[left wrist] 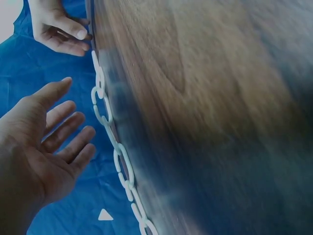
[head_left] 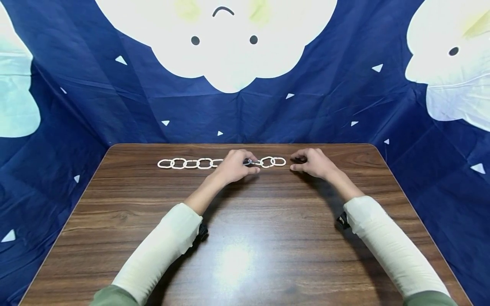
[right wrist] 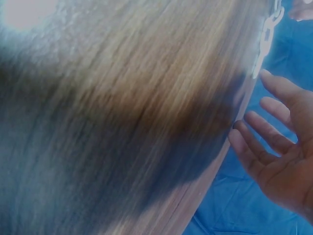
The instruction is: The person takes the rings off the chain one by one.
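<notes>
A white plastic chain (head_left: 204, 163) of several oval links lies in a line from left to right near the table's far edge. My left hand (head_left: 236, 165) hovers over its middle and hides some links in the head view; in the left wrist view the fingers (left wrist: 73, 147) are apart from the chain, loosely bent, with nothing in them. Just beyond the chain's right end link (head_left: 279, 161) is my right hand (head_left: 313, 162), thumb and fingers parted. The right wrist view shows that hand's palm (right wrist: 288, 176) bare, its thumb close to the end of the chain (right wrist: 266, 39).
The chain lies on a brown wood-grain table (head_left: 268, 225) with rounded far corners. Behind and beside it hangs a dark blue cloth (head_left: 126, 97) printed with white clouds and small triangles. A bright reflection falls on the tabletop's near middle.
</notes>
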`<move>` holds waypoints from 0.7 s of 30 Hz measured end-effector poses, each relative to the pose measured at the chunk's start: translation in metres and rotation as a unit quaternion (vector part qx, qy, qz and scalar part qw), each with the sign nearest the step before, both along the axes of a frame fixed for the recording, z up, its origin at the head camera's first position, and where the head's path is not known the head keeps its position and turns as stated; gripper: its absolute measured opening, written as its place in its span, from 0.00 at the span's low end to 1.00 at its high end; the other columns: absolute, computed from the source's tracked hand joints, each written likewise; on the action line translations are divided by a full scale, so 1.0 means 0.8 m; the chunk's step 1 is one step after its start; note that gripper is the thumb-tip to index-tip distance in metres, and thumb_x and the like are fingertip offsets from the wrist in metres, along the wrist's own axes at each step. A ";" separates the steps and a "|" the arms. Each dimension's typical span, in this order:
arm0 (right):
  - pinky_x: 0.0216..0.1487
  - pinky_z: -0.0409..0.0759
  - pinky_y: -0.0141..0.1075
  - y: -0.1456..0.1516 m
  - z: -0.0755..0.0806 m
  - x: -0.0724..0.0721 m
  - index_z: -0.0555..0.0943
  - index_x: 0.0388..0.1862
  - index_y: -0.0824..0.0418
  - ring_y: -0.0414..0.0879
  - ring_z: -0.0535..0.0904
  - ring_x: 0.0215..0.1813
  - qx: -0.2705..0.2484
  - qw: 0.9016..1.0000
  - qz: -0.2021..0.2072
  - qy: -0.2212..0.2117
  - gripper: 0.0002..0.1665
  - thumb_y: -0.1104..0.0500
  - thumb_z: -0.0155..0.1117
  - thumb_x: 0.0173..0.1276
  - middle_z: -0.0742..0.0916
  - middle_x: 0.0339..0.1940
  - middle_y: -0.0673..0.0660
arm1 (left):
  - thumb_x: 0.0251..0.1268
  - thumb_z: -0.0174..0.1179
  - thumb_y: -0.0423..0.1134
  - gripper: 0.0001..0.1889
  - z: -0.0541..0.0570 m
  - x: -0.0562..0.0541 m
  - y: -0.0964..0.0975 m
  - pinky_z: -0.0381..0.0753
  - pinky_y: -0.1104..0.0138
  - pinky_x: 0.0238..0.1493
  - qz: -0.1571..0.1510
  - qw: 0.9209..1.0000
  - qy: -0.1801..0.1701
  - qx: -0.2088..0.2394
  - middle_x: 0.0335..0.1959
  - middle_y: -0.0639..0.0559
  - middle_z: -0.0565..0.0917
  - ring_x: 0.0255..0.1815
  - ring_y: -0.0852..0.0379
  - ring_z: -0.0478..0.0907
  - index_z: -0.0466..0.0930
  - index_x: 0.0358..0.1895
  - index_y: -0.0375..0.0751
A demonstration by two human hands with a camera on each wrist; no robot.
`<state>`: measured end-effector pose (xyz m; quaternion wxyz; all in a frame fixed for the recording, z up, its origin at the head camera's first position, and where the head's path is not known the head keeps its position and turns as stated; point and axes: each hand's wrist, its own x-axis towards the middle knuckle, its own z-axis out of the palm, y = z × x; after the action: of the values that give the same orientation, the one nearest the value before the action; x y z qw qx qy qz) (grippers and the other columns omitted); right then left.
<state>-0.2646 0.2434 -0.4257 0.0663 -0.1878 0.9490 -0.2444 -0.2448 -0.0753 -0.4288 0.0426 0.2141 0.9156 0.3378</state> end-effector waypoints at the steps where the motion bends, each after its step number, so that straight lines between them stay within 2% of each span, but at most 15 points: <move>1: 0.74 0.83 0.60 0.000 -0.001 0.000 0.89 0.68 0.64 0.64 0.89 0.69 -0.001 1.000 0.001 0.000 0.27 0.53 0.80 0.76 0.93 0.63 0.67 | 0.72 0.79 0.45 0.18 -0.002 -0.001 0.002 0.82 0.49 0.76 -0.002 1.000 0.001 0.003 0.62 0.44 0.93 0.69 0.43 0.87 0.93 0.59 0.42; 3: 0.74 0.83 0.60 0.000 -0.002 -0.001 0.89 0.68 0.64 0.64 0.89 0.69 -0.003 1.000 0.003 0.001 0.27 0.54 0.80 0.75 0.93 0.63 0.67 | 0.72 0.78 0.45 0.18 -0.004 -0.003 0.006 0.82 0.49 0.76 -0.006 1.000 0.000 0.006 0.61 0.43 0.93 0.69 0.43 0.87 0.93 0.58 0.41; 4: 0.74 0.83 0.60 0.000 -0.003 -0.002 0.88 0.68 0.64 0.64 0.89 0.68 -0.003 1.000 0.004 0.001 0.27 0.54 0.80 0.75 0.94 0.63 0.67 | 0.72 0.78 0.48 0.18 -0.019 -0.013 0.005 0.82 0.51 0.76 -0.014 1.000 0.005 0.012 0.61 0.45 0.93 0.69 0.45 0.87 0.93 0.58 0.42; 9: 0.73 0.84 0.59 -0.002 -0.006 -0.002 0.89 0.68 0.65 0.64 0.90 0.67 0.000 1.000 0.004 0.003 0.28 0.53 0.80 0.75 0.94 0.62 0.66 | 0.74 0.77 0.49 0.21 -0.022 -0.017 0.014 0.77 0.49 0.82 -0.023 1.000 -0.006 0.004 0.66 0.43 0.92 0.76 0.43 0.83 0.92 0.61 0.40; 10: 0.73 0.84 0.59 -0.002 -0.006 -0.002 0.89 0.68 0.65 0.63 0.90 0.67 0.000 1.000 0.004 0.002 0.28 0.53 0.80 0.75 0.94 0.62 0.66 | 0.73 0.77 0.51 0.22 -0.031 -0.022 0.015 0.78 0.51 0.82 -0.024 1.000 0.001 0.001 0.66 0.44 0.92 0.76 0.43 0.84 0.92 0.61 0.41; 11: 0.72 0.84 0.59 -0.003 -0.007 -0.002 0.89 0.68 0.65 0.63 0.90 0.66 0.001 1.000 0.004 0.001 0.28 0.53 0.80 0.75 0.94 0.62 0.66 | 0.73 0.77 0.47 0.21 -0.019 -0.014 0.020 0.78 0.48 0.82 -0.020 1.000 -0.006 -0.005 0.67 0.41 0.91 0.76 0.41 0.83 0.91 0.62 0.39; 14: 0.73 0.84 0.59 -0.005 -0.007 -0.002 0.88 0.68 0.65 0.64 0.89 0.67 0.001 1.000 0.002 -0.002 0.27 0.53 0.80 0.76 0.94 0.63 0.66 | 0.73 0.77 0.47 0.22 -0.027 -0.018 0.028 0.78 0.49 0.82 -0.024 1.000 -0.007 -0.006 0.67 0.42 0.91 0.77 0.41 0.83 0.91 0.64 0.39; 16: 0.74 0.83 0.59 -0.006 -0.007 -0.002 0.88 0.68 0.66 0.64 0.89 0.67 -0.001 1.000 0.002 -0.004 0.27 0.53 0.79 0.77 0.94 0.63 0.66 | 0.73 0.77 0.50 0.23 -0.048 -0.031 0.032 0.79 0.52 0.81 -0.026 1.000 0.005 -0.008 0.67 0.45 0.92 0.76 0.44 0.84 0.91 0.64 0.42; 17: 0.74 0.83 0.59 -0.006 -0.008 -0.002 0.88 0.68 0.66 0.64 0.89 0.68 -0.002 1.000 0.002 -0.006 0.27 0.53 0.79 0.77 0.94 0.63 0.66 | 0.74 0.76 0.50 0.22 -0.047 -0.030 0.035 0.78 0.51 0.82 -0.025 1.000 -0.001 -0.011 0.67 0.45 0.91 0.77 0.44 0.83 0.91 0.64 0.43; 21: 0.73 0.83 0.59 -0.003 -0.013 -0.008 0.89 0.67 0.65 0.64 0.89 0.66 -0.010 1.000 0.008 -0.010 0.27 0.52 0.79 0.77 0.94 0.61 0.66 | 0.74 0.75 0.55 0.22 -0.080 -0.049 0.046 0.79 0.55 0.80 -0.022 0.999 0.016 -0.031 0.66 0.53 0.92 0.75 0.50 0.85 0.92 0.64 0.51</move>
<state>-0.2711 0.2410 -0.4358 0.0757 -0.1940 0.9442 -0.2552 -0.2837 -0.0387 -0.4931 0.0420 0.2383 0.9212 0.3047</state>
